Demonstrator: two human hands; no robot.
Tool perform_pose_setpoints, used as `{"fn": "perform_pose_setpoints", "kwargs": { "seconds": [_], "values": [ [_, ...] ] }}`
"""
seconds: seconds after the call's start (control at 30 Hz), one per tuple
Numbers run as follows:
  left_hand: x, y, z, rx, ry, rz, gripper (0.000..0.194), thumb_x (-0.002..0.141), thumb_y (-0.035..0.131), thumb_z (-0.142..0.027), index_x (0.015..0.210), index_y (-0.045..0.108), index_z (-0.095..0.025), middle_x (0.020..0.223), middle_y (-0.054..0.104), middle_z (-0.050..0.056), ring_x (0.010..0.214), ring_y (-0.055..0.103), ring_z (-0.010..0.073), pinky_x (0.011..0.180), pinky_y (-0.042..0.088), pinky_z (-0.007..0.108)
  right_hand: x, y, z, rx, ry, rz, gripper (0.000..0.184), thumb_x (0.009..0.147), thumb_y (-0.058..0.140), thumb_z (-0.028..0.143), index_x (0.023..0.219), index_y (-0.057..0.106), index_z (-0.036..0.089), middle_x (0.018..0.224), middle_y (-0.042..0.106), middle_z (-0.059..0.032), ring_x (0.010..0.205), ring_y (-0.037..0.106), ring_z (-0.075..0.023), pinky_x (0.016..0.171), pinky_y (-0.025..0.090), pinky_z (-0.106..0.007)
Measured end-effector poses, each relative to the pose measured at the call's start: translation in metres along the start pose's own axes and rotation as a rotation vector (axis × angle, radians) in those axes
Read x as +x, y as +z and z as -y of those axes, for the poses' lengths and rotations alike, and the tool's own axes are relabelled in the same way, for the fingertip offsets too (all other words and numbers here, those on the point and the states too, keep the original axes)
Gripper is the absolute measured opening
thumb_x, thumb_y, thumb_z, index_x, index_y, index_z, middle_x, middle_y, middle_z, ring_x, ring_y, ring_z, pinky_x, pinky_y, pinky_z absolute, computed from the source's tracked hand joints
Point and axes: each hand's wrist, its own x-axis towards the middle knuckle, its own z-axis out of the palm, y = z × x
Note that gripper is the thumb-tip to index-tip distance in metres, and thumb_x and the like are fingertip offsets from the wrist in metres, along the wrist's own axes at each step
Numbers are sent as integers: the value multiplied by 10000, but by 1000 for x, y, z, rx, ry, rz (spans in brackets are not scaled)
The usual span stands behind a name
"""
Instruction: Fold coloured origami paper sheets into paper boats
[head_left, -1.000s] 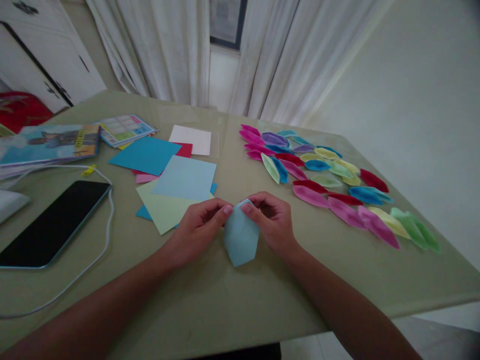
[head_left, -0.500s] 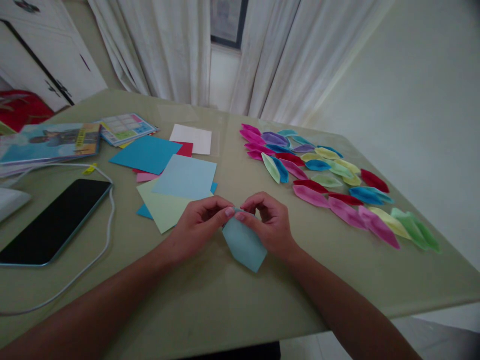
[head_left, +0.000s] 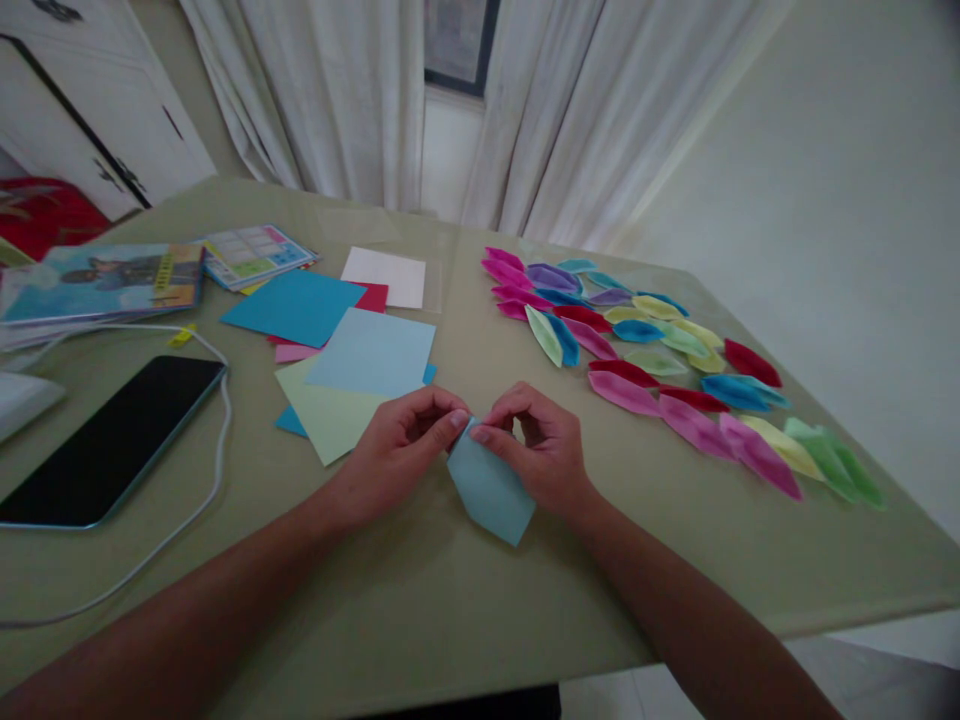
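A light blue piece of folded paper (head_left: 492,487) is held just above the table, its pointed lower end toward me. My left hand (head_left: 409,435) pinches its top left edge between thumb and forefinger. At the top right, my right hand (head_left: 541,440) grips the same paper, thumb lying on its face. Both hands are closed, fingertips close together. Left of them lie loose square sheets: a pale blue sheet (head_left: 375,350), a pale green sheet (head_left: 330,405) and a bright blue sheet (head_left: 296,308). Folded leaf-shaped paper pieces (head_left: 626,392) in many colours spread over the table's right side.
A phone (head_left: 112,440) lies at the left, with a white cable (head_left: 223,440) curving round it. Behind it are booklets (head_left: 105,285) and a printed card (head_left: 259,258). A white sheet (head_left: 386,277) sits farther back. Curtains (head_left: 330,110) hang behind the table (head_left: 420,620).
My left fingertips have shifted slightly away from the right ones, showing more of the paper's top edge. Otherwise the hands and the things on the table look nearly the same.
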Motion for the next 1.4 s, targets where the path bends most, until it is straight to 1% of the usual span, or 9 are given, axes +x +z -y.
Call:
{"fn": "perform_pose_setpoints", "kwargs": {
  "seconds": [0.17,0.37,0.7,0.83,0.97,1.07,1.17,1.23,1.4],
  "values": [
    [-2,1,-1,127,27,15,251,1043,595,-384,973,710,-172,857,666,10,775,559,151,687,435,263,0,-1,0,-27,-47,23,131,868,864,221,882,735,241,835,667,0,760,591,-166,700,480,-328],
    [-1,2,-2,137,63,19,230,1045,583,-362,977,698,-175,831,633,-3,744,533,143,653,420,256,0,0,1,-41,-52,35,126,874,852,201,890,734,238,844,659,1,765,579,-163,706,479,-325],
    [-2,0,-5,55,74,-10,218,1016,641,-335,943,765,-171,825,709,19,753,602,145,673,480,245,0,0,1,-35,65,-10,150,867,859,291,867,724,227,809,666,-1,741,601,-162,688,491,-313],
    [-3,1,-3,-85,28,-3,150,969,733,-312,1051,762,-190,942,763,31,849,673,150,739,535,236,1,0,2,-33,157,-21,143,880,840,328,895,742,224,813,706,-6,740,619,-164,692,502,-309],
    [-3,3,1,-179,-4,-28,210,925,800,-307,1098,726,-214,1023,766,22,933,706,150,816,563,240,4,-1,1,13,198,-37,152,870,843,330,834,746,219,777,711,1,708,621,-151,658,490,-288],
    [-1,3,3,-166,-39,-10,228,916,810,-336,1084,726,-206,993,767,23,913,709,155,805,569,251,5,0,2,32,188,-116,160,868,835,325,816,727,220,751,686,12,663,594,-136,626,483,-274],
    [0,3,4,-98,-57,9,191,924,793,-359,976,753,-180,904,763,26,831,692,154,762,558,262,6,-1,3,62,191,-174,171,878,819,336,816,710,221,749,669,16,639,571,-125,603,475,-263],
    [1,3,5,-46,-37,11,182,936,773,-357,932,768,-175,883,762,27,811,680,155,751,547,266,7,-1,3,79,216,-173,164,873,820,348,836,723,221,757,672,13,639,569,-125,591,466,-257],
    [0,1,3,6,-5,-1,164,931,765,-340,945,781,-177,876,775,32,804,682,167,745,546,277,7,-2,5,133,310,-113,198,863,813,406,841,763,215,719,677,6,606,552,-123,538,426,-247]
  ]
}}
